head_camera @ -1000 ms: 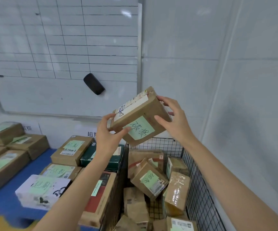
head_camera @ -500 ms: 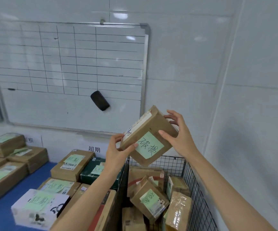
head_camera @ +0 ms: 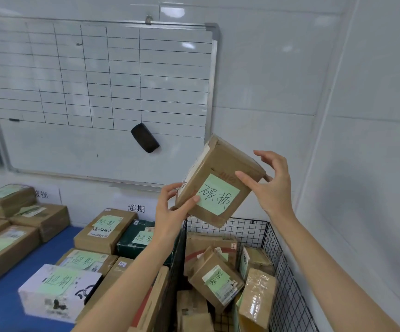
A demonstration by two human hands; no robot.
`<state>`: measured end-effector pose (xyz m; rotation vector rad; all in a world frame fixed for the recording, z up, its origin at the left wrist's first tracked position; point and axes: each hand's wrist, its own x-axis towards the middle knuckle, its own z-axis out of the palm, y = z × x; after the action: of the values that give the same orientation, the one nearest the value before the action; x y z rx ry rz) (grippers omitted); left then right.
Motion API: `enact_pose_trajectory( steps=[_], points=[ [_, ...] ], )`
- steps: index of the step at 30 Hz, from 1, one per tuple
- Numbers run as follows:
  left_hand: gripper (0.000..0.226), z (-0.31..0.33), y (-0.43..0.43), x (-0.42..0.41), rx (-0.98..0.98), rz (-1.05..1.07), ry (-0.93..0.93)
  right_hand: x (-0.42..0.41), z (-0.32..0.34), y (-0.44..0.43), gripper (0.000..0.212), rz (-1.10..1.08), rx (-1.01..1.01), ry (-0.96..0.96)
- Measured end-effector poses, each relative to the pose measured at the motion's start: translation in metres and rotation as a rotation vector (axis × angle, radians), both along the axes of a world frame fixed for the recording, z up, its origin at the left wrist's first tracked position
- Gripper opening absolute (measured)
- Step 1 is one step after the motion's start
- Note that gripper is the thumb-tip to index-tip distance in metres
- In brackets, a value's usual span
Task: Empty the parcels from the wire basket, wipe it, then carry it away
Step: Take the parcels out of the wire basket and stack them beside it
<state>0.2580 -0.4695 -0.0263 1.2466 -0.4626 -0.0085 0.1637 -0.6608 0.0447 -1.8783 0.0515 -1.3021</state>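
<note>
Brown parcel (head_camera: 220,180) bears a pale green note (head_camera: 218,194); black wire basket (head_camera: 287,271); blue table (head_camera: 0,307).

a blue surface (head_camera: 0,307) fills the lower left of the frame. at its left edge lie brown cartons (head_camera: 2,252) with green notes. toward the centre sits a brown carton (head_camera: 103,231), with a dark green box (head_camera: 127,248) touching it. nearest is a white box (head_camera: 59,291) bearing a green note.

Brown parcel (head_camera: 230,161) tilted in the air above black wire basket (head_camera: 287,271)
Green note (head_camera: 218,194) on its front; more parcels (head_camera: 215,281) jumbled inside the basket
</note>
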Motion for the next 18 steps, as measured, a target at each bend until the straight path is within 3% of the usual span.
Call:
enact_pose_trajectory(
  steps=[10,18],
  points=[
    [0.042,0.009,-0.011,-0.006,-0.119,0.023,0.038,0.001,-0.003,0.005,0.082,0.106,0.114,0.006],
    [0.038,0.011,-0.018,-0.003,-0.186,-0.01,0.1,-0.002,-0.018,0.007,0.08,0.178,0.09,0.203]
  ],
)
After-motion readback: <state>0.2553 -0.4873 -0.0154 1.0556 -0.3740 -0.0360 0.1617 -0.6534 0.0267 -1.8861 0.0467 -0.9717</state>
